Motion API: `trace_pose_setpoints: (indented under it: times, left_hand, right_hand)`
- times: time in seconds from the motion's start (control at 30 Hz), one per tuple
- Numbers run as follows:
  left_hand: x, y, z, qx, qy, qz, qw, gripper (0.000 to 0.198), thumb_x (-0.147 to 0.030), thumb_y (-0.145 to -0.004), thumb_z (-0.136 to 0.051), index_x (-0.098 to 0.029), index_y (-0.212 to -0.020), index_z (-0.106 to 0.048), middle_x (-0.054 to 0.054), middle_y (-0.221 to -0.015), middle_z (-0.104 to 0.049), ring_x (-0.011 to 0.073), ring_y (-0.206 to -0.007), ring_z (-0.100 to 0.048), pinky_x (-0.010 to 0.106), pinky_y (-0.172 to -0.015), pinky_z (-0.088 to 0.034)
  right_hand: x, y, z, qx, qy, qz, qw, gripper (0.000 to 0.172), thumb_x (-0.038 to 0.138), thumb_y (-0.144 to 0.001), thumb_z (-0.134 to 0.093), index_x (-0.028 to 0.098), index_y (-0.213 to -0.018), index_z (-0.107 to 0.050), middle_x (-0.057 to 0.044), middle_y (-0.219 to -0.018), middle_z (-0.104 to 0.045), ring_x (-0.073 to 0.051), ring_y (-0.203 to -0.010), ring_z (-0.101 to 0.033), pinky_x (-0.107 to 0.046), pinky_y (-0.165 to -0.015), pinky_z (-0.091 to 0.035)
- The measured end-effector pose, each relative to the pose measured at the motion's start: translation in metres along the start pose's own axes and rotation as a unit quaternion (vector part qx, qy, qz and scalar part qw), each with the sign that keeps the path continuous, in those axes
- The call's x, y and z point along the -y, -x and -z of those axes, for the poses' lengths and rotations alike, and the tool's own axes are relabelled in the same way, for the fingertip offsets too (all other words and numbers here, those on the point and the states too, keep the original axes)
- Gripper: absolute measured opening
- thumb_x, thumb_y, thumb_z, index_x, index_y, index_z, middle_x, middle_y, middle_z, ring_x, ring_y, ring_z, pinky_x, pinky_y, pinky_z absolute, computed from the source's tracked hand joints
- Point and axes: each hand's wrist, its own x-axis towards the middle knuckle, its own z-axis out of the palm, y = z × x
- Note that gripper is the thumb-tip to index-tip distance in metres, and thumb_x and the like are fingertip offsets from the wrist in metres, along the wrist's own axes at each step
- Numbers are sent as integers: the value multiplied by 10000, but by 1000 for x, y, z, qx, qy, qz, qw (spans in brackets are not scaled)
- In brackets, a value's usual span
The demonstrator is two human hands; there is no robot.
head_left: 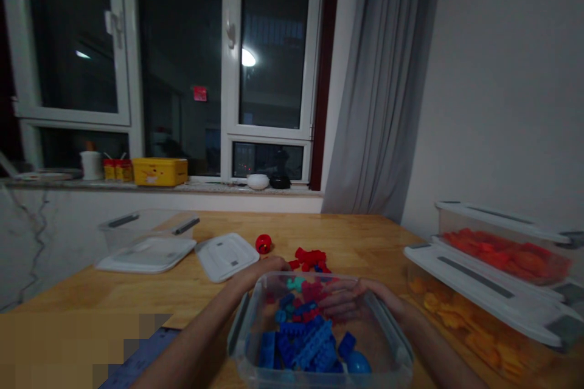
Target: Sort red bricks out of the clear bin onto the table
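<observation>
A clear plastic box (pixel 328 380) with blue toy bricks (pixel 310 343) inside stands between my forearms near the front of the table. My left hand (pixel 272 265) is at its far left corner, beside the loose red toy pieces (pixel 312 257); its fingers are mostly hidden. My right hand (pixel 342 301) shows blurred through the clear plastic, fingers stretched out toward the left and apart. Red, teal and blue pieces lie close to both hands, seen through the far wall. I cannot tell whether either hand touches them.
A red ball-like toy (pixel 263 244) and a white lid (pixel 228 256) lie farther back. At left is an empty clear box (pixel 150 225) behind another lid (pixel 152 253). Stacked boxes of red pieces (pixel 506 249) and orange pieces (pixel 469 322) stand at right.
</observation>
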Motion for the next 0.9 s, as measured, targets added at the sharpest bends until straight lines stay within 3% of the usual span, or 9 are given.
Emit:
trace_pose_setpoints:
  times: [0.37, 0.57, 0.9]
  left_hand:
    - [-18, 13, 6, -4, -45, 19, 999, 253, -308, -700, -649, -159, -869, -764, 46, -740, -728, 200, -667, -619, 265, -560, -403]
    - [-18, 13, 19, -19, -14, -17, 1000, 287, -205, -713, -631, -151, -949, -785, 63, -880, -794, 198, -771, -687, 245, -653, -471]
    - [-59, 31, 57, -133, -29, -28, 990, 290, -362, -815, -640, -181, -972, -802, 59, -903, -797, 185, -775, -686, 230, -662, -432]
  right_hand:
    - [0, 0, 1, 3, 6, 5, 1000, 589, 281, -747, -508, 99, -1290, -648, -189, -1279, -700, -321, -1208, -645, -505, -1137, -360]
    - [-1, 1, -2, -8, -5, 15, 1000, 518, 269, -756, -500, 140, -1219, -694, -148, -1197, -746, -295, -1166, -667, -477, -1131, -370]
    - [4, 2, -7, -2, -3, 6, 1000, 545, 283, -754, -516, 120, -1249, -673, -165, -1249, -720, -314, -1208, -643, -489, -1151, -337]
